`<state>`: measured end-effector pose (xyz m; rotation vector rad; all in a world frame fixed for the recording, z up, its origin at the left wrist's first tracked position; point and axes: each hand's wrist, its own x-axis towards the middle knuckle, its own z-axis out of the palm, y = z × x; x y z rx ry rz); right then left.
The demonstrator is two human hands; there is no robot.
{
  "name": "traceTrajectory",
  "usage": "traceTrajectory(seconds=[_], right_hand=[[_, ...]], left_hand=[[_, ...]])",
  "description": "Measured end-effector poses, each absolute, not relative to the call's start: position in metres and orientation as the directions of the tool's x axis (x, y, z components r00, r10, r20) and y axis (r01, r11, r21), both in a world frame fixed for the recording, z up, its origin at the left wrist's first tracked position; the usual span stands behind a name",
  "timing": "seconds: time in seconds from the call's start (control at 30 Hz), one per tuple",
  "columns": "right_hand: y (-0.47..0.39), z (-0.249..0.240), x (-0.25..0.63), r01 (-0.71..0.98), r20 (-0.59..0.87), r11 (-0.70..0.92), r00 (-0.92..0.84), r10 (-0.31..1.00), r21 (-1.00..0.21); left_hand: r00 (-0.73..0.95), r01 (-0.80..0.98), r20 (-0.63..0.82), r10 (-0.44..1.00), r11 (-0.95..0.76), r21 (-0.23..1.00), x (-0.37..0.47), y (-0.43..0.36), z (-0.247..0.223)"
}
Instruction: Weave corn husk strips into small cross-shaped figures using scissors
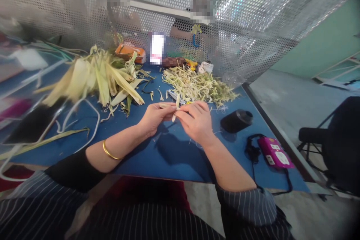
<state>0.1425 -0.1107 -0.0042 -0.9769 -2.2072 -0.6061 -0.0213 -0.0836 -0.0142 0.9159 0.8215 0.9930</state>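
Both hands meet over the middle of the blue table (140, 165). My left hand (154, 119) pinches a folded strip of pale corn husk (177, 100), which sticks up and down between the fingertips. My right hand (197, 119) closes on the same husk piece from the other side, its fingertips touching it. Thin thread hangs near my right wrist. Just behind the fingers lie scissors (173, 94), partly hidden by the hands. A black spool of thread (236, 120) rests on its side to the right of my right hand.
Long dried corn husks (98, 78) lie at the back left, with a heap of husk scraps (199, 84) behind my hands. An orange pack (131, 52) and a lit phone (157, 48) stand by the perforated metal screen (253, 26). A magenta box with cables (275, 153) lies right.
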Motion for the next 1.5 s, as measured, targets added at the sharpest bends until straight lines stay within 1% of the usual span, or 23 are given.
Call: traceTrajectory(seconds=[0.07, 0.13, 0.17, 0.2, 0.27, 0.33, 0.37, 0.4, 0.47, 0.53, 0.73, 0.93, 1.0, 1.1, 1.17, 1.27, 1.37, 1.5], right_hand=[[-0.112, -0.004, 0.141, 0.770, 0.702, 0.624, -0.518, 0.488, 0.134], [-0.113, -0.004, 0.139, 0.780, 0.704, 0.623, -0.473, 0.529, 0.056], [-0.113, -0.005, 0.138, 0.791, 0.715, 0.611, -0.413, 0.564, -0.025], [-0.113, -0.007, 0.137, 0.794, 0.723, 0.592, -0.330, 0.607, -0.135], [-0.112, -0.010, 0.136, 0.739, 0.685, 0.530, -0.130, 0.717, -0.415], [-0.111, -0.011, 0.136, 0.588, 0.546, 0.441, 0.002, 0.838, -0.678], [-0.110, -0.012, 0.136, 0.500, 0.458, 0.386, 0.024, 0.888, -0.775], [-0.110, -0.012, 0.137, 0.423, 0.378, 0.332, 0.026, 0.925, -0.843], [-0.109, -0.011, 0.138, 0.330, 0.269, 0.249, 0.015, 0.963, -0.910], [-0.109, -0.009, 0.139, 0.299, 0.235, 0.220, 0.016, 0.972, -0.929], [-0.110, -0.009, 0.136, 0.241, 0.207, 0.190, 0.047, 0.977, -0.952], [-0.110, -0.005, 0.135, 0.124, 0.141, 0.129, 0.095, 0.985, -0.984], [-0.110, -0.004, 0.135, 0.092, 0.135, 0.125, 0.114, 0.984, -0.988], [-0.110, -0.005, 0.134, 0.046, 0.138, 0.133, 0.133, 0.982, -0.990], [-0.109, -0.006, 0.132, 0.023, 0.158, 0.156, 0.133, 0.978, -0.987], [-0.110, -0.006, 0.130, 0.060, 0.213, 0.207, 0.139, 0.967, -0.976], [-0.111, -0.006, 0.130, 0.178, 0.277, 0.250, 0.152, 0.949, -0.952], [-0.111, -0.006, 0.131, 0.290, 0.332, 0.280, 0.148, 0.932, -0.915]], left_hand=[[0.330, -0.304, -0.162, 0.930, 0.267, 0.914, -0.021, -0.084, -0.015], [0.335, -0.277, -0.175, 0.926, 0.275, 0.921, -0.021, -0.084, -0.014], [0.345, -0.261, -0.174, 0.922, 0.272, 0.926, -0.022, -0.085, -0.014], [0.356, -0.242, -0.165, 0.920, 0.262, 0.934, -0.022, -0.085, -0.014], [0.361, -0.205, -0.148, 0.921, 0.233, 0.951, -0.022, -0.085, -0.013], [0.349, -0.171, -0.136, 0.927, 0.205, 0.964, -0.022, -0.085, -0.013], [0.346, -0.153, -0.135, 0.929, 0.198, 0.968, -0.022, -0.084, -0.013], [0.349, -0.136, -0.136, 0.927, 0.194, 0.972, -0.022, -0.084, -0.013], [0.369, -0.103, -0.148, 0.918, 0.199, 0.975, -0.022, -0.084, -0.012], [0.377, -0.078, -0.165, 0.911, 0.209, 0.975, -0.022, -0.083, -0.010], [0.350, -0.015, -0.166, 0.922, 0.182, 0.983, -0.025, -0.082, -0.008], [0.329, 0.023, -0.087, 0.940, 0.084, 0.996, -0.026, -0.081, -0.012], [0.324, -0.003, -0.051, 0.945, 0.056, 0.998, -0.026, -0.080, -0.012], [0.361, -0.032, 0.007, 0.933, 0.005, 0.999, -0.027, -0.081, -0.011], [0.364, -0.034, 0.010, 0.931, 0.002, 0.999, -0.027, -0.082, -0.010], [0.340, -0.045, -0.030, 0.940, 0.048, 0.998, -0.025, -0.084, -0.008], [0.351, -0.077, -0.076, 0.933, 0.109, 0.991, -0.023, -0.085, -0.007], [0.370, -0.149, -0.077, 0.926, 0.141, 0.979, -0.022, -0.085, -0.010]])
